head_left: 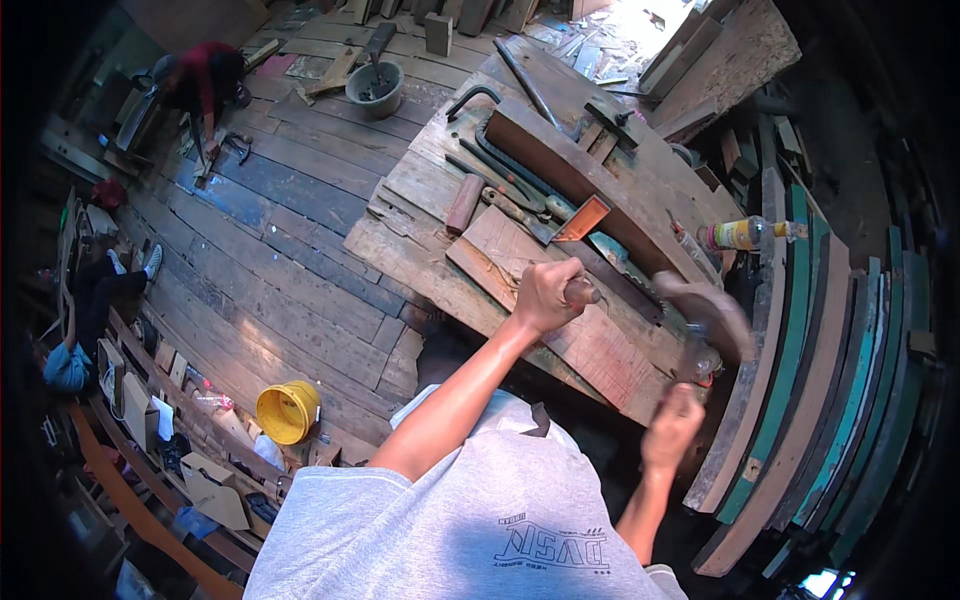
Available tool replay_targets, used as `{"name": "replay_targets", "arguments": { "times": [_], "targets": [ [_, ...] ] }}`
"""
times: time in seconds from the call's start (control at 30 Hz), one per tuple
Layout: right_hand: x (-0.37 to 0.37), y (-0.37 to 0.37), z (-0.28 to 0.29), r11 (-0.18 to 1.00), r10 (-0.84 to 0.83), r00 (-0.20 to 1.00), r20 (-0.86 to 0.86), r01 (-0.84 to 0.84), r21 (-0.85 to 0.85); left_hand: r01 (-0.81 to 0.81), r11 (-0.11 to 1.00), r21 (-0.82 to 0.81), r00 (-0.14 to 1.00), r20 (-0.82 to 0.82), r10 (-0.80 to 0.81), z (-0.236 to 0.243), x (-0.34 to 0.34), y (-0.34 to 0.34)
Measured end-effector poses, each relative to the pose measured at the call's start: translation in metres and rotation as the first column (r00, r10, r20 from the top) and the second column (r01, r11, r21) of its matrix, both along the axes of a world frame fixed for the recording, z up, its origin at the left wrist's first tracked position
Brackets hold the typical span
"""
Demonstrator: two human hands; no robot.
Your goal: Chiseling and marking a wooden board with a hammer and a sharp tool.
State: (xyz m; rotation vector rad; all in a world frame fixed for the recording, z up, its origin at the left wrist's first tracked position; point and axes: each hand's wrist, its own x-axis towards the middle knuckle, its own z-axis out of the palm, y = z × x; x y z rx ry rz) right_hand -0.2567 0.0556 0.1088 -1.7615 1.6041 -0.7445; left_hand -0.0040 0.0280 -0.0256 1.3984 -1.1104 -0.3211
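Note:
My left hand (545, 295) is closed around the round wooden handle of a chisel (583, 291), held against a reddish plank (590, 345) on the workbench. My right hand (672, 428) grips the handle of a wooden mallet (708, 312), whose head is blurred with motion just right of the chisel. A long dark timber beam (580, 175) lies diagonally behind the plank. An orange try square (583, 217) rests between the two.
The rough wooden workbench (410, 245) carries a wooden-handled tool (463, 203), metal bars and clamps (500, 170). A plastic bottle (745, 234) lies at the bench's right. Curved green planks (800, 370) lean at right. A yellow bucket (287, 411) and grey bucket (375, 88) sit on the plank floor. Other people work at left.

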Motion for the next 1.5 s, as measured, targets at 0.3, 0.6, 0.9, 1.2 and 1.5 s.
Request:
{"name": "replay_targets", "arguments": {
  "times": [0.3, 0.6, 0.9, 1.2, 1.5],
  "targets": [
    [0.019, 0.007, 0.004, 0.962, 0.033, 0.862, 0.505, 0.110, -0.251, 0.021, 1.000, 0.005, 1.000, 0.022, -0.021, -0.005, 0.001, -0.004],
    [-0.003, 0.011, 0.005, 0.993, 0.026, 0.999, 0.040, -0.021, -0.117, 0.026, 0.995, 0.093, 0.999, 0.037, -0.029, -0.010, 0.004, 0.002],
    [0.005, 0.024, -0.037, 0.990, 0.026, 0.880, 0.475, 0.043, -0.134, 0.066, 0.994, 0.086, 0.998, 0.008, -0.067, -0.003, 0.001, -0.004],
    [0.009, 0.003, -0.028, 0.939, -0.002, 0.973, 0.230, -0.077, 0.336, 0.027, 0.993, 0.119, 0.995, 0.087, -0.037, -0.005, 0.006, 0.002],
    [0.010, -0.045, -0.121, 0.863, -0.002, 0.897, 0.443, -0.223, 0.454, 0.031, 0.964, 0.265, 0.990, 0.123, -0.065, 0.004, 0.007, -0.005]
  ]
}}
